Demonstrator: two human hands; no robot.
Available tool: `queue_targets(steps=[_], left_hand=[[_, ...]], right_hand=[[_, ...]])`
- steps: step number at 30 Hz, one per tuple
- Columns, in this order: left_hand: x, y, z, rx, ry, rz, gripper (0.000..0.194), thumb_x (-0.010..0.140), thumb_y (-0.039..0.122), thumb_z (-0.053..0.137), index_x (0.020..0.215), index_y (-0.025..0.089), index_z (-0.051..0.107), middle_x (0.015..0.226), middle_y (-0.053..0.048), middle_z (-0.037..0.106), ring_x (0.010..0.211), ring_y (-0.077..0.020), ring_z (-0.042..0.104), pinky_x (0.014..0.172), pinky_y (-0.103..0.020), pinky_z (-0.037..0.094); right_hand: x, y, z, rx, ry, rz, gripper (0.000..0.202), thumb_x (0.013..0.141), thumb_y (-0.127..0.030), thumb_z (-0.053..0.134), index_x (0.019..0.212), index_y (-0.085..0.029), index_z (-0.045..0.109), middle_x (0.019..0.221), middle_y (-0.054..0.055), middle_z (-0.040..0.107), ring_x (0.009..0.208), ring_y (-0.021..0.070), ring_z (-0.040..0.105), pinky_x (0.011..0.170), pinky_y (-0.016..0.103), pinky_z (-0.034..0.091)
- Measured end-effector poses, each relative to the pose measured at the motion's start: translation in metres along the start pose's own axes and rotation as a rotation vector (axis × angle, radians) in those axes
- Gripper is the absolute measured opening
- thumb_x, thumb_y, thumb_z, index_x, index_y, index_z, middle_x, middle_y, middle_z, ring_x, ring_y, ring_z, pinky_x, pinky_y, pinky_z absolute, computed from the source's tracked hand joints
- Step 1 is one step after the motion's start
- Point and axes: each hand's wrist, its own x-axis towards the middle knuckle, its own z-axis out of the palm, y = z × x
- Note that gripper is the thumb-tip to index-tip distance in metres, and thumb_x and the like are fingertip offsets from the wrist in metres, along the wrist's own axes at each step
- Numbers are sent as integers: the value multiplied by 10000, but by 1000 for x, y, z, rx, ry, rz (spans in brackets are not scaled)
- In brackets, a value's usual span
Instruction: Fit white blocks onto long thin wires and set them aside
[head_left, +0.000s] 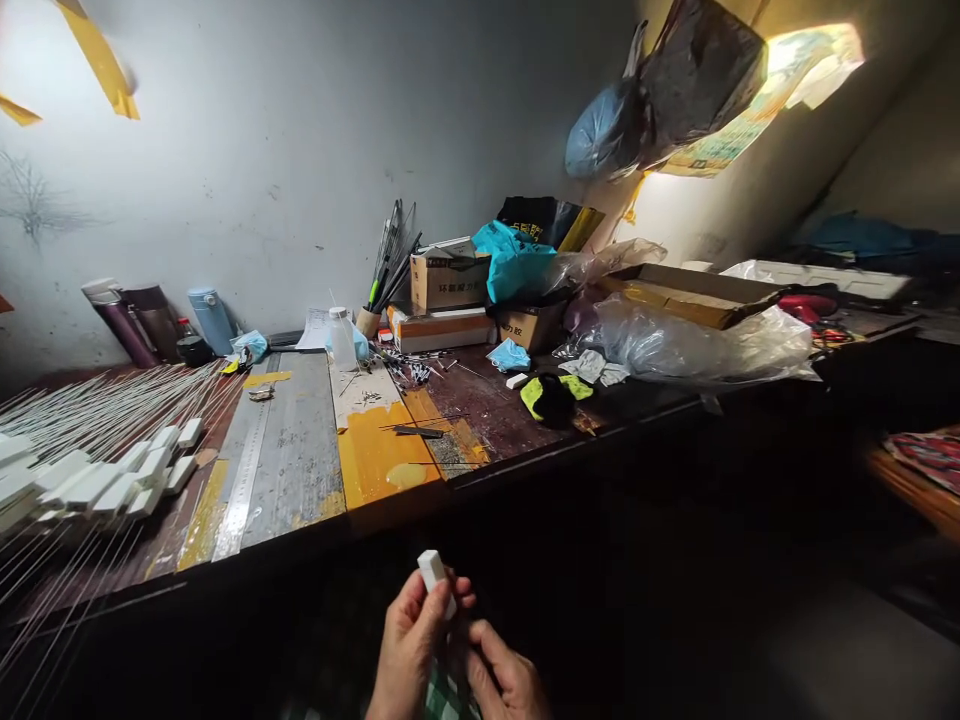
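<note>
In front of the bench edge, low in the head view, my left hand (pixel 411 635) is closed around a small white block (pixel 432 570), held upright between thumb and fingers. Just below and to the right of the block, my right hand (pixel 508 668) has its thumb and forefinger brought together. Whatever lies between those fingertips is too dark and small to make out. On the bench at the left lies a pile of similar white blocks (pixel 154 465), with many thin pale rods (pixel 112 395) spread behind and in front of them.
A steel ruler (pixel 244 485) lies on a grey board (pixel 296 440). Beside it, an orange-taped board (pixel 375 455) carries a yellowish puddle (pixel 406 475). Further back stand a clear bottle (pixel 343 340), a cardboard box (pixel 450 280) and drinking flasks (pixel 210 320). Plastic wrap (pixel 675 340) covers the right side.
</note>
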Motion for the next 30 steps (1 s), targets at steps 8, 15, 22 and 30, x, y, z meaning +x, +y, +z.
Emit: queue_targets(steps=[8, 15, 22, 30], left_hand=[[26, -1, 5, 118, 60, 30, 274, 713, 383, 754, 834, 152, 671, 837, -83, 738, 789, -205, 681, 714, -278, 508], [45, 11, 6, 142, 133, 71, 292, 693, 388, 766, 788, 131, 666, 790, -74, 735, 739, -190, 691, 692, -261, 509], [52, 10, 16, 163, 149, 72, 311, 655, 406, 783, 731, 133, 656, 735, -61, 731, 682, -189, 692, 625, -250, 508], [55, 9, 16, 242, 182, 57, 343, 638, 433, 781, 705, 143, 610, 677, -50, 717, 611, -195, 686, 517, -233, 479]], right_hand=[[19, 2, -21, -146, -54, -26, 345, 952, -458, 363, 922, -214, 605, 668, 6, 549, 586, 154, 516, 569, 233, 412], [21, 10, -27, -179, -120, 7, 401, 964, -475, 313, 949, -201, 606, 614, -12, 509, 580, 148, 518, 583, 236, 412], [20, 13, -37, -172, -139, 47, 446, 948, -536, 309, 920, -213, 616, 566, -22, 521, 549, 139, 511, 566, 224, 409], [24, 18, -31, -193, -24, 82, 392, 887, -577, 436, 837, -236, 624, 548, -23, 528, 514, 139, 509, 524, 220, 408]])
